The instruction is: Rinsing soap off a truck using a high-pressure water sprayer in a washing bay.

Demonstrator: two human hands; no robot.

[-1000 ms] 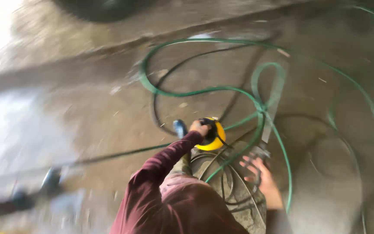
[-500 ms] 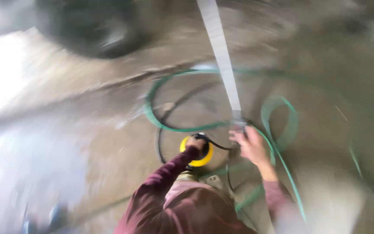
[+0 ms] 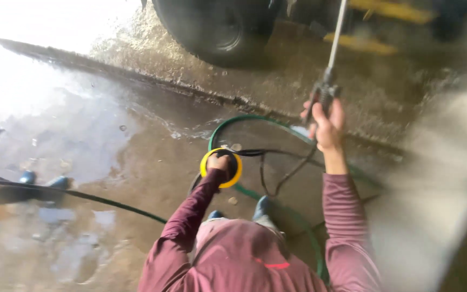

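Maroon sleeves cover both our arms, which reach forward over wet concrete. Our right hand (image 3: 326, 123) is clenched around the grip of a spray gun (image 3: 321, 94), raised ahead of us, thumb side up. From the gun a pale metal lance (image 3: 336, 33) runs up and away toward the top of the view, where its far end leaves the frame near a yellow bar (image 3: 390, 12) that is too blurred to identify.

Our left hand (image 3: 220, 161) is lower and nearer the body, closed on a round yellow unit (image 3: 221, 168) with a dark centre; the fingers hide most of its face, so we cannot tell what sort of fitting it is. A black cable (image 3: 277, 162) leaves this unit and loops rightward toward the gun. A green hose (image 3: 244, 120) arcs behind both hands and curves back down beside our right arm. A second dark line (image 3: 82, 196) lies across the floor (image 3: 136, 157) to our left.

Beyond the hands, a large black tyre (image 3: 217, 27) stands on the far side of a raised seam in the concrete. The floor is soaked, with a bright glare at upper left and puddles at lower left. Two blue objects (image 3: 44, 181) sit at the left edge, blurred. Our shoes (image 3: 260, 208) show just below the yellow unit.
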